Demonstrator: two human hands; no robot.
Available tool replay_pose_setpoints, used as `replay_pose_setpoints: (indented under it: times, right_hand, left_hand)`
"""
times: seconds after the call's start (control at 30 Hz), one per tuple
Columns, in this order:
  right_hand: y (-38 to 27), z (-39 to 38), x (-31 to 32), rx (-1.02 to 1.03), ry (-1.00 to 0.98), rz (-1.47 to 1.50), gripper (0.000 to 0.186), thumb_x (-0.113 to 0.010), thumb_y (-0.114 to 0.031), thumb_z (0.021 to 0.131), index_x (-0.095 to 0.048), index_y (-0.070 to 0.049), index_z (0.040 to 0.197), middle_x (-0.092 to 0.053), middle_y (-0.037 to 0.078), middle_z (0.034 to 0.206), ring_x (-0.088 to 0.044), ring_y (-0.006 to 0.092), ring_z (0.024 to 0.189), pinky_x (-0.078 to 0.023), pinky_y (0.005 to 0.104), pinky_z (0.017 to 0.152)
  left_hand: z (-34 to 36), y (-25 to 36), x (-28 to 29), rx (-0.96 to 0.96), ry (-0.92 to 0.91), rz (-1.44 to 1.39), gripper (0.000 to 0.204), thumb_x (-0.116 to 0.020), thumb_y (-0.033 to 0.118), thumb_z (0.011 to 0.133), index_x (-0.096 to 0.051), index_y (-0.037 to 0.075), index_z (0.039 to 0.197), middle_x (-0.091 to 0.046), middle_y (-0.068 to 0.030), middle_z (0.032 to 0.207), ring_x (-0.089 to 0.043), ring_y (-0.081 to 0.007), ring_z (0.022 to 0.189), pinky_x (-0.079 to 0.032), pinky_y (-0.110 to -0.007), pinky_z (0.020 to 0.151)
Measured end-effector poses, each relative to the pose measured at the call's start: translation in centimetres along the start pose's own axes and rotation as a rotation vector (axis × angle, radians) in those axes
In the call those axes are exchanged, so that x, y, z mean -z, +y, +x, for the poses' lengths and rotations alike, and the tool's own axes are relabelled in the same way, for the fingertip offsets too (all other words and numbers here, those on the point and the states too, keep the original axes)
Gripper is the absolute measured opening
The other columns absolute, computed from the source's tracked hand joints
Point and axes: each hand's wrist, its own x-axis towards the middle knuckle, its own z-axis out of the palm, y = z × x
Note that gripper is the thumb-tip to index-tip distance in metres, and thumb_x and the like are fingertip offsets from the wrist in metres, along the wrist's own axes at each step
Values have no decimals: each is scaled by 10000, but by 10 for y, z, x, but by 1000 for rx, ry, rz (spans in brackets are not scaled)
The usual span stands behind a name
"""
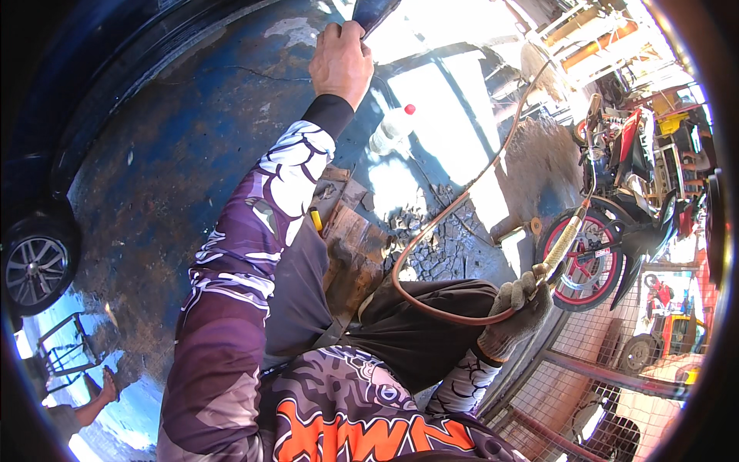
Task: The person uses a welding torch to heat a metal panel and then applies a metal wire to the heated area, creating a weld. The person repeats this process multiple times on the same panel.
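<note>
My left hand (341,65), bare, reaches up to the top of the view, fingers curled on a dark blue piece (371,12). My right hand (514,306), in a grey glove, grips a long brass-coloured torch-like tool (568,239) pointing up and right. A brown hose (431,229) loops from around that hand toward the upper right. A translucent plastic bottle (387,132) with a red cap stands on the blue-stained floor. Worn wooden boards (350,254) lie by my knees, near a yellow-handled object (315,220).
A dark car (54,115) with an alloy wheel (37,269) curves along the left. A motorcycle (623,177) and mesh fencing (585,362) fill the right side. Broken dark flakes (446,254) cover the floor ahead. Another person's bare foot (105,389) shows at lower left, near a black metal frame (65,346).
</note>
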Motion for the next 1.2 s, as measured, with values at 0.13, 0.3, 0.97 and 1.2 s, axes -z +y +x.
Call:
replay_pose_setpoints:
  times: [0.13, 0.3, 0.97, 1.2]
  right_hand:
    - [-1, 1, 5, -11, -67, 24, 370, -481, -180, 1081, -480, 80, 1344, -567, 88, 846, -429, 96, 493, -370, 240, 421]
    - [-2, 1, 7, -23, -98, 3, 372, -471, -193, 1087, -495, 80, 1338, -569, 90, 850, -442, 103, 503, -384, 245, 444]
    - [1, 1, -3, -13, -92, 5, 343, -468, -196, 1091, -506, 77, 1295, -529, 56, 801, -418, 87, 494, -370, 235, 435]
    - [-1, 0, -2, -25, -74, -5, 354, -472, -204, 1090, -516, 82, 1294, -530, 58, 800, -434, 105, 495, -380, 251, 447]
  left_hand:
    - [1, 0, -2, -17, 11, -6, 187, -704, 134, 883, -612, 99, 1042, -604, -134, 1057, -630, -365, 1067, -584, -508, 812]
    - [1, -1, -3, -18, 25, -18, 190, -708, 140, 882, -612, 102, 1041, -605, -131, 1059, -631, -358, 1064, -585, -502, 815]
    - [1, -17, -7, 457, -133, -967, 294, -752, 276, 933, -765, -8, 1007, -715, -72, 873, -670, -166, 784, -521, -335, 754]
    - [11, -27, -8, 467, -166, -974, 274, -804, 204, 898, -756, -46, 999, -736, -92, 851, -668, -141, 762, -514, -286, 702]
